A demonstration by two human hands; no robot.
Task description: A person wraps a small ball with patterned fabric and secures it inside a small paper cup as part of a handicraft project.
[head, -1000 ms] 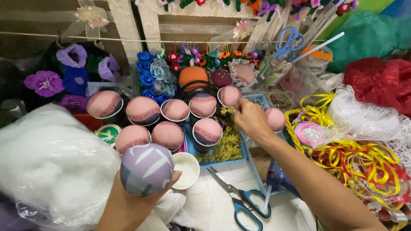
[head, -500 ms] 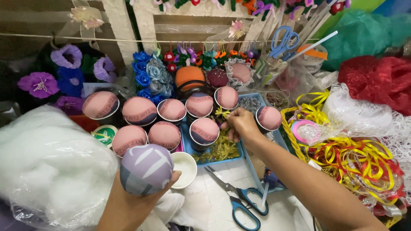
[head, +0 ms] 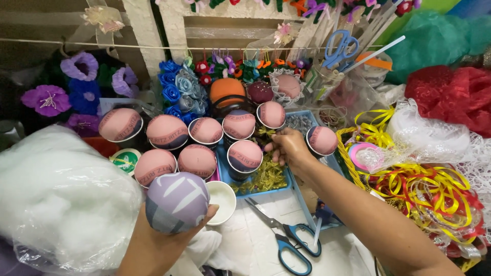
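Note:
My left hand [head: 169,240] grips a stuffed lilac fabric ball [head: 176,202] from below, near the front. My right hand [head: 289,145] reaches into the blue tray [head: 302,191], fingers pinched together over a heap of small gold bows [head: 263,176]; what is pinched stays hidden. Around that hand stand several cups topped with pink stuffed cushions, such as the nearest one [head: 244,156] and another at its right [head: 322,140].
A big bag of white stuffing [head: 56,199] fills the left. Blue-handled scissors [head: 286,240] lie at the front beside a small white cup [head: 221,197]. Tangled ribbons [head: 424,197] and red fabric [head: 455,97] pile up on the right. Fabric flowers [head: 181,92] line the back.
My right hand has drawn back from the rear pink cushions toward the gold bows in the tray. The left hand keeps the lilac ball still.

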